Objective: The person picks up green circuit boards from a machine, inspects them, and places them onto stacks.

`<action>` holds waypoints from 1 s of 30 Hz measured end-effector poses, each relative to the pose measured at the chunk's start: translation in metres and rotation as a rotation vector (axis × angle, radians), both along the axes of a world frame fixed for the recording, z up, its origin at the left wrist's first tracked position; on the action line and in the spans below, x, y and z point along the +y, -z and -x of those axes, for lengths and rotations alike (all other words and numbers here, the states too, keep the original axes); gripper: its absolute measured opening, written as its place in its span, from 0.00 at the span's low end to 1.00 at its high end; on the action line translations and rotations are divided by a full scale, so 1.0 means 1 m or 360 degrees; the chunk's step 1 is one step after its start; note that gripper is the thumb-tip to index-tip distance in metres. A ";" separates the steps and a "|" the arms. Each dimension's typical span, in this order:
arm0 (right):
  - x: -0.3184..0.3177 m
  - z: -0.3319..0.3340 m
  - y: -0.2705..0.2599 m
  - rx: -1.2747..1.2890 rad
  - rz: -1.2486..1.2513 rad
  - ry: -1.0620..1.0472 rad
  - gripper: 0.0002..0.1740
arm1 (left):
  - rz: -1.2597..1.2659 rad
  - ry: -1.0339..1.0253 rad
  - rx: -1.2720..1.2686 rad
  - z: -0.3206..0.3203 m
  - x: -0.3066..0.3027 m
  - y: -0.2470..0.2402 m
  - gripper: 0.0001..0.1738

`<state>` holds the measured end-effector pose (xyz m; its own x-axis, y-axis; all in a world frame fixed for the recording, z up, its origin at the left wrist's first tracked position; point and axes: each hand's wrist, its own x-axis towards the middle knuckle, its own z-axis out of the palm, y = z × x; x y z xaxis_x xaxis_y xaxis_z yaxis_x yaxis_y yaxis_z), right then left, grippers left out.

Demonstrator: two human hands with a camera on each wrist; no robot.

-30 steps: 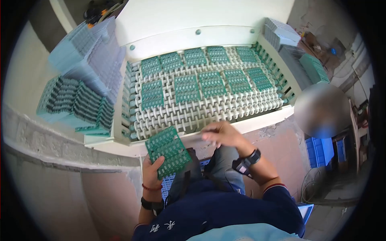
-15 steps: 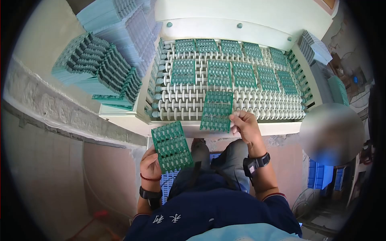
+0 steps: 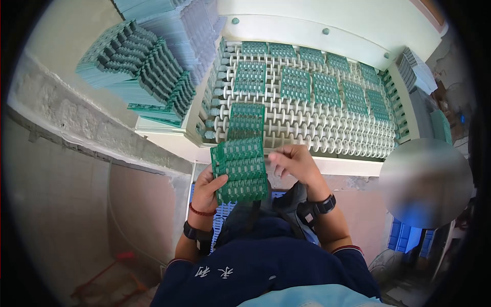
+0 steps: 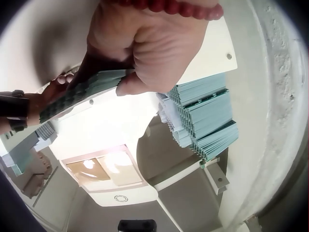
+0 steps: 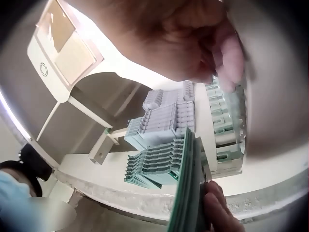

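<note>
My left hand (image 3: 205, 190) holds a stack of green circuit boards (image 3: 240, 171) by its left edge, thumb on top. The left wrist view shows that stack (image 4: 91, 89) edge-on under the palm. Just right of the stack is my right hand (image 3: 296, 162), fingers loosely bent, no board in them. In the right wrist view the right hand (image 5: 193, 43) hangs above the stack's edges (image 5: 186, 188). A single circuit board (image 3: 247, 118) lies on the front left of the white roller conveyor (image 3: 327, 134), its near end hidden behind the stack.
Two rows of circuit boards (image 3: 295, 84) lie farther back on the rollers. Left of the conveyor stand piles of green boards (image 3: 148, 71) and pale boards (image 3: 186, 38). More piles (image 3: 417, 69) line the right side. Another person is at right, near blue bins (image 3: 405, 235).
Half a second ago my right hand held one board over the front rollers; now that hand is apart from it and the board lies at front left. The left hand's stack moved up and right.
</note>
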<state>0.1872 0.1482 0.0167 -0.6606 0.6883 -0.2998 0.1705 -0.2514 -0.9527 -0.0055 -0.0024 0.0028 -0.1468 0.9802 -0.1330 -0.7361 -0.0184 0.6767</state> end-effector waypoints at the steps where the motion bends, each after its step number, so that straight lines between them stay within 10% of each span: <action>1: -0.007 -0.004 -0.001 0.0068 0.0031 -0.0034 0.16 | 0.0028 -0.0026 0.0067 -0.003 0.006 0.001 0.22; 30: 0.092 -0.043 -0.007 -0.0595 -0.0476 0.0485 0.14 | 0.0230 -0.0462 0.0054 0.000 0.017 0.013 0.18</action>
